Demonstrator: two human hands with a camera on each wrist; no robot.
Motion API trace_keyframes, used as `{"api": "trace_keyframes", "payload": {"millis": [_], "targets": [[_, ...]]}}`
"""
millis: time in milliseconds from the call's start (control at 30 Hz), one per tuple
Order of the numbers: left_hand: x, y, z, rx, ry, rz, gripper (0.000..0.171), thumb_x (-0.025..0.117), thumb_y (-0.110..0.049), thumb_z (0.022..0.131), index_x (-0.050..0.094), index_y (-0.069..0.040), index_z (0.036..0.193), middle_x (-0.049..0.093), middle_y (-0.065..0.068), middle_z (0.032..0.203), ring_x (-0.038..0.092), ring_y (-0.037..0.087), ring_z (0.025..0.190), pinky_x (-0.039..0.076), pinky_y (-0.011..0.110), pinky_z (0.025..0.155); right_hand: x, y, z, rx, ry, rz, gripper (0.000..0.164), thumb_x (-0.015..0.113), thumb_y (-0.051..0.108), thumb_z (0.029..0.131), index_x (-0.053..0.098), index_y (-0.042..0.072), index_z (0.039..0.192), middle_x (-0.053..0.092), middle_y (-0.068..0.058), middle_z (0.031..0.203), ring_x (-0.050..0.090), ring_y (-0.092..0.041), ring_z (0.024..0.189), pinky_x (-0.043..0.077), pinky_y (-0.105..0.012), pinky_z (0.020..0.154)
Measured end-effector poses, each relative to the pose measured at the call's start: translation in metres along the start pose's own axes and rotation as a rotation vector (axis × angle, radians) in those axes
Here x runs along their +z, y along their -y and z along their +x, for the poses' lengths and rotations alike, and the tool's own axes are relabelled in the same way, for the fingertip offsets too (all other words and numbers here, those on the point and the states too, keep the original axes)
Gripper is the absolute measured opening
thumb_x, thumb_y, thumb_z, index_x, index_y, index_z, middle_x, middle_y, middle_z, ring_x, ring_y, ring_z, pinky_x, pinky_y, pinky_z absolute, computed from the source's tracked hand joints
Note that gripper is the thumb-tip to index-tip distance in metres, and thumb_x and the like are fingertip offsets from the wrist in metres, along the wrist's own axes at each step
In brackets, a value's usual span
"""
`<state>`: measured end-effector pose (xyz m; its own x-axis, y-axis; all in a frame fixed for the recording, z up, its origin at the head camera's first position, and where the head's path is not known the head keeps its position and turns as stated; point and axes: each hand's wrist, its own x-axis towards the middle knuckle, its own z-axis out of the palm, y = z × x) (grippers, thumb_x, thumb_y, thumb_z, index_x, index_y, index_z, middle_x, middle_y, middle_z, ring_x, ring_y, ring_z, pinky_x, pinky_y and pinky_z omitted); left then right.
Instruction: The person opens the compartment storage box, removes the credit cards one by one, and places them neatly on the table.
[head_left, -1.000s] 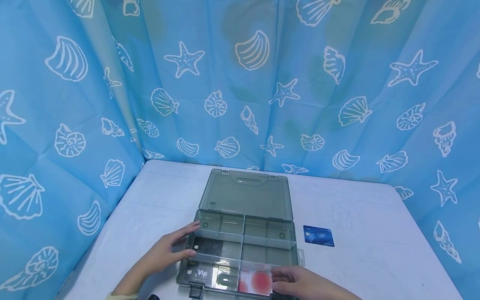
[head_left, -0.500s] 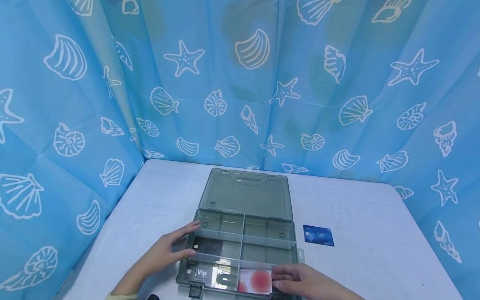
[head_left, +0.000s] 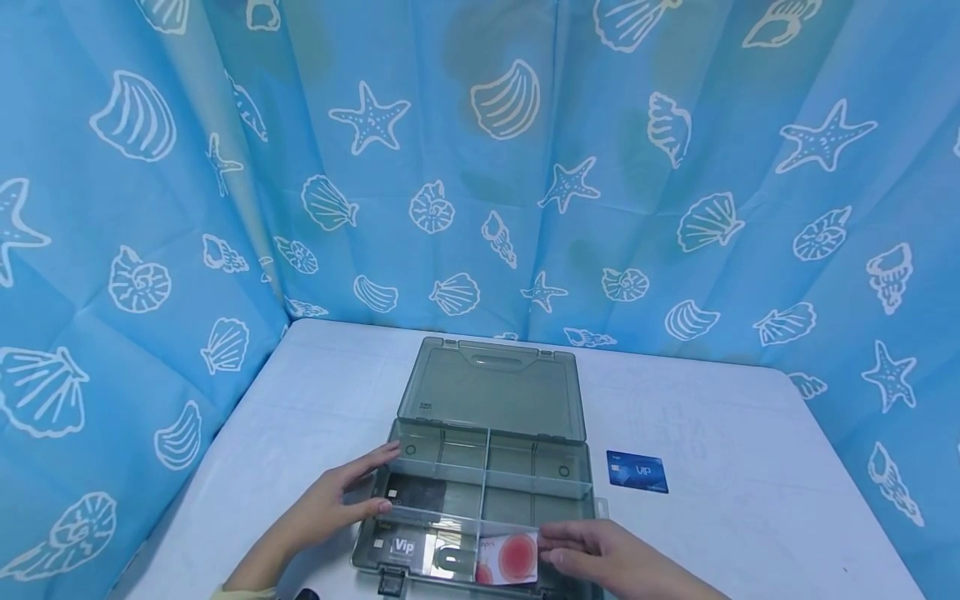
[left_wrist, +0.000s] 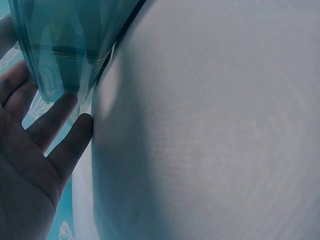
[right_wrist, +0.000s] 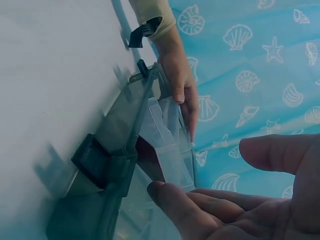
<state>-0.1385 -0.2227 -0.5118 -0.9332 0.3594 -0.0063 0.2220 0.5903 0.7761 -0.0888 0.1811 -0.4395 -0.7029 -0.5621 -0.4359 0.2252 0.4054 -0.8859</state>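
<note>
I have the red card [head_left: 507, 558] in the front-right cell of the box [head_left: 536, 502], at its 5 o'clock, and in the right wrist view it looks tilted. The right grip [head_left: 600, 554] is loose: the thumb stands apart and the fingertips are at the card's 3 o'clock edge, though I can't tell if they touch. The left grip [head_left: 322, 504] is relaxed too, fingers and thumb laid along the box's 9 o'clock side, grasping nothing. My read is that the step is seating this card flat. I'd do it by pressing lightly on that 3 o'clock edge with straight fingertips, letting the far edge clear the divider toward 12 o'clock, while the left braces the box against sliding. Too hard a push might jam the card against the centre wall. I'd mind the blue card [head_left: 637, 472] on the table [head_left: 735, 450], between the box's 2 and 3 o'clock, and lift the right grip clear before swinging that way.
</note>
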Motion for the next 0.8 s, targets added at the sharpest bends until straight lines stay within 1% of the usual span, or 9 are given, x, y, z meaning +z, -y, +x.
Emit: {"api": "trace_keyframes", "payload": {"millis": [233, 467, 667, 800], "targets": [[-0.0012, -0.0003, -0.0003, 0.015, 0.000, -0.006, 0.072, 0.077, -0.045, 0.089, 0.050, -0.021, 0.151, 0.040, 0.000, 0.161, 0.036, 0.035, 0.147, 0.033, 0.060, 0.118, -0.0009, 0.0031, 0.0024, -0.041, -0.010, 0.013, 0.057, 0.057, 0.032, 0.106, 0.050, -0.012, 0.141, 0.064, -0.021, 0.134, 0.061, -0.038, 0.123, 0.052, -0.058, 0.102], [-0.0021, -0.0008, -0.0006, 0.030, 0.001, 0.006, 0.072, 0.077, -0.044, 0.089, 0.050, -0.020, 0.151, 0.040, 0.001, 0.161, 0.037, 0.035, 0.147, 0.035, 0.059, 0.116, 0.0000, 0.0029, 0.0017, -0.037, -0.016, 0.027, 0.058, 0.059, 0.033, 0.104, 0.051, -0.011, 0.141, 0.064, -0.019, 0.135, 0.062, -0.036, 0.123, 0.051, -0.058, 0.103], [-0.0023, -0.0010, -0.0006, 0.027, 0.000, 0.007, 0.072, 0.076, -0.045, 0.089, 0.050, -0.020, 0.151, 0.040, 0.001, 0.161, 0.037, 0.035, 0.147, 0.035, 0.059, 0.116, -0.0037, -0.0001, 0.0038, -0.054, -0.005, 0.001, 0.050, 0.058, 0.030, 0.105, 0.057, -0.007, 0.139, 0.067, -0.018, 0.131, 0.063, -0.034, 0.119, 0.052, -0.061, 0.102], [-0.0022, -0.0006, -0.0003, 0.031, 0.003, 0.007, 0.072, 0.076, -0.046, 0.089, 0.050, -0.020, 0.151, 0.040, 0.001, 0.161, 0.037, 0.035, 0.147, 0.035, 0.059, 0.116, -0.0037, -0.0021, 0.0043, -0.047, -0.016, 0.019, 0.047, 0.059, 0.030, 0.105, 0.060, -0.005, 0.137, 0.068, -0.016, 0.129, 0.065, -0.033, 0.115, 0.052, -0.061, 0.102]]}}
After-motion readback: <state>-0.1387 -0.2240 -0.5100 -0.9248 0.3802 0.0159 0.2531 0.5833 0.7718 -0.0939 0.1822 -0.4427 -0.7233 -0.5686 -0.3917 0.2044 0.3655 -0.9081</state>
